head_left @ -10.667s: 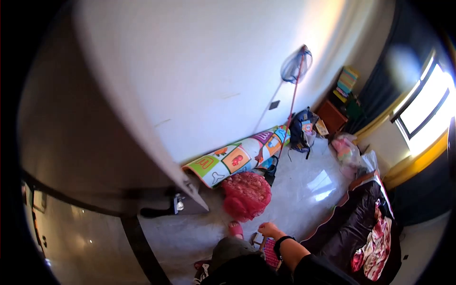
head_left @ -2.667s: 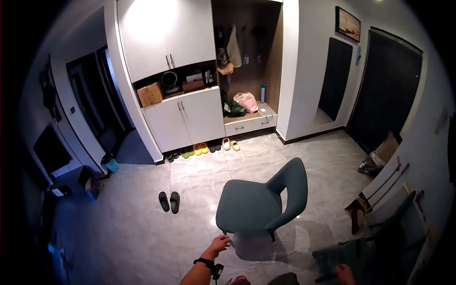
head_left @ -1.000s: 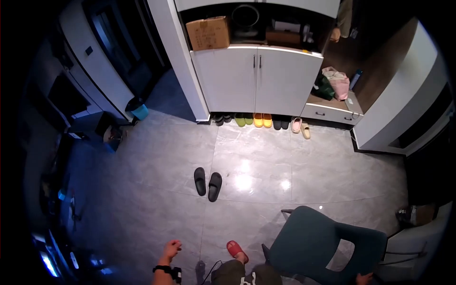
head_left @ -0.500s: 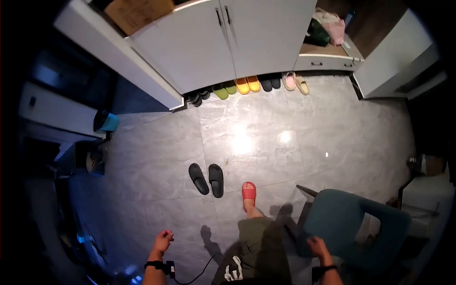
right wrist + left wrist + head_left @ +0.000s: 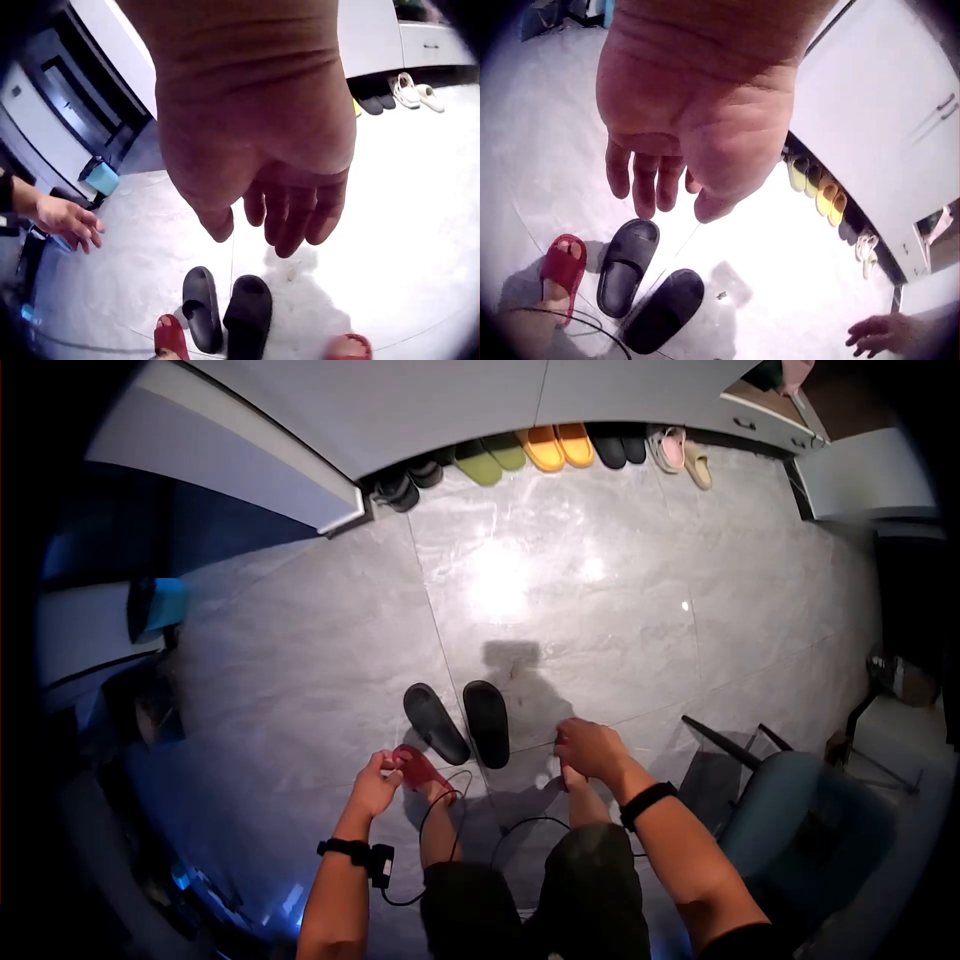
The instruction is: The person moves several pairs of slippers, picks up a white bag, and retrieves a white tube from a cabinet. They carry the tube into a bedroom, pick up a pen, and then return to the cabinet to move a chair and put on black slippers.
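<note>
My left hand (image 5: 376,784) hangs in the air with loosely bent fingers and nothing in it, overlapping the edge of the left red slipper (image 5: 420,768) on my foot. In the left wrist view, its palm (image 5: 697,112) faces the camera, fingers pointing down. My right hand (image 5: 594,748) is also free, held over my right foot and hiding most of that slipper. Its fingers (image 5: 291,217) hang relaxed in the right wrist view. A pair of black slippers (image 5: 487,724) lies side by side on the floor, just ahead of my feet and between the hands.
Several pairs of shoes, including yellow slippers (image 5: 556,448), line the foot of a white cabinet (image 5: 430,400). A teal chair (image 5: 765,805) stands at right. A blue bin (image 5: 166,603) is at left. A thin black cable (image 5: 408,903) runs from my left wrist across my legs.
I have come from another room and stepped up to the black slippers, both feet now before them. The chair has slipped toward the lower right of view. My right hand has left the chair area.
</note>
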Demonstrator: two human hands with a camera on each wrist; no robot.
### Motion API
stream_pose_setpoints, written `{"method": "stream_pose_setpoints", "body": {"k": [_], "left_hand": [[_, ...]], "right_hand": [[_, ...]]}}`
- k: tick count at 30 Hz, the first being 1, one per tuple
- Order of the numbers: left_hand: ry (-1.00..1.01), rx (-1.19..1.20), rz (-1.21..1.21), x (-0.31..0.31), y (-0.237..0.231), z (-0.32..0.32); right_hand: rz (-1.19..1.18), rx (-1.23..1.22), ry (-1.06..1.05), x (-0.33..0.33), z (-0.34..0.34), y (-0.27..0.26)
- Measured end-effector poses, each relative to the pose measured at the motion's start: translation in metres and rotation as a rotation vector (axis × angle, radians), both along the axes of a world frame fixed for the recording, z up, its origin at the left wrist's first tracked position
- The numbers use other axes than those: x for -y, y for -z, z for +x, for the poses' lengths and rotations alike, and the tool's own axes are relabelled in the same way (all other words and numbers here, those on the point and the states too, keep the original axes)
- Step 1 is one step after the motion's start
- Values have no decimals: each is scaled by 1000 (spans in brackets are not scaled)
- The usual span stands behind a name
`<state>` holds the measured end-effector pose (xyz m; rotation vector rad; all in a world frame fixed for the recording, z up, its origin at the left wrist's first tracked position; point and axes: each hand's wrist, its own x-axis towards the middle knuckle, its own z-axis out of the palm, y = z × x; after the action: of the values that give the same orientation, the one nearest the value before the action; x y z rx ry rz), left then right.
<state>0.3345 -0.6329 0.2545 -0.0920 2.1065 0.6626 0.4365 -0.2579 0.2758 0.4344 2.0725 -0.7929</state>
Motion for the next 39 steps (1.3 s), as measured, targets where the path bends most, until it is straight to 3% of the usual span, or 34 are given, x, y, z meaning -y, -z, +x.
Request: {"method": "stream_pose_setpoints", "body": {"k": [5,9,12,15,18,20,22,26,28,30,32,34,36,38,39], "left_hand": [[71,129,-1,14,157,-19],[183,-54,25,13,230,-16],[204,-86,-35,5,269,-19],[439,-121,-212,-3,288,-17],[581,-42,-273,-20,281,-19],[637,68,-240,-33,264,-20],[621,15,-226,-43,251,-8],[380,135,-167,-83,200,-8],[158,291,1,-93,194,-4],[216,219,-56,-163,122,-13],[198,234,36,-217,87,-15],[116,298,140,-290,45,-14],[225,296,176,-342,38,-11],[190,362,232,-395,35,0],[322,345,198,-421,35,-1]], "right_hand": [[-127,159,213,91,-25,144],[-269,326,480,153,-5,247],[-375,457,832,171,-16,253],[-601,349,1508,195,6,291],[-680,233,1588,205,27,302],[-648,175,1471,198,29,292],[-598,92,1310,179,24,265],[-548,-208,1173,119,20,211],[-628,-146,1167,72,17,170],[-709,-110,1189,18,16,118],[-679,-352,1061,-30,29,94],[-699,-356,1102,-89,38,56],[-725,-362,1196,-136,49,32],[-758,-363,1343,-173,62,23],[-790,-335,1444,-192,64,15]]}}
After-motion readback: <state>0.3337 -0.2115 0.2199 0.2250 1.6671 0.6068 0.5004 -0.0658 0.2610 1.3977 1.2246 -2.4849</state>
